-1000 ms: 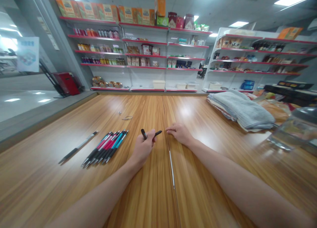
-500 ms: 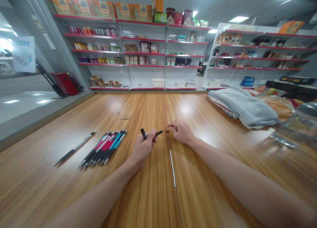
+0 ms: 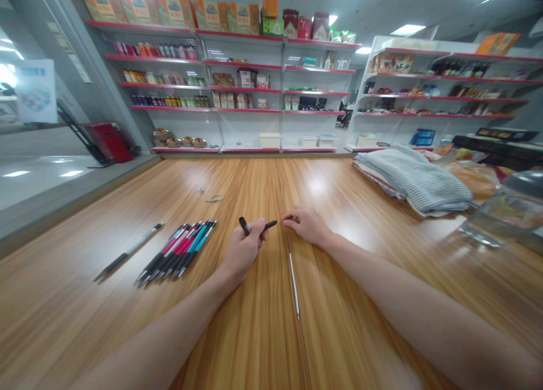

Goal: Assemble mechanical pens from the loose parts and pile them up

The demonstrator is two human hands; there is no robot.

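Observation:
My left hand [image 3: 248, 244] is closed around two black pen parts. One short black piece [image 3: 244, 226] sticks up behind the thumb, and a black tapered piece [image 3: 270, 225] points right from the fingertips. Just to the right, my right hand [image 3: 307, 225] has thumb and forefinger pinched together low over the table seam; what lies between them is too small to make out. A thin white pen refill [image 3: 294, 285] lies along the seam below the hands. Left of my left hand is a row of pink, red and blue pens [image 3: 176, 253] with black grips.
A single silver and black pen [image 3: 129, 253] lies far left. Beyond the pens are a small loop [image 3: 215, 198] and a tiny metallic bit [image 3: 201, 190]. Folded striped cloth [image 3: 418, 178] and a clear container [image 3: 504, 209] stand at right. Stocked shelves [image 3: 246, 89] line the back.
My right fingertips have closed over the small dark bit seen beneath them at the seam. The left hand keeps its hold; the view has shifted slightly.

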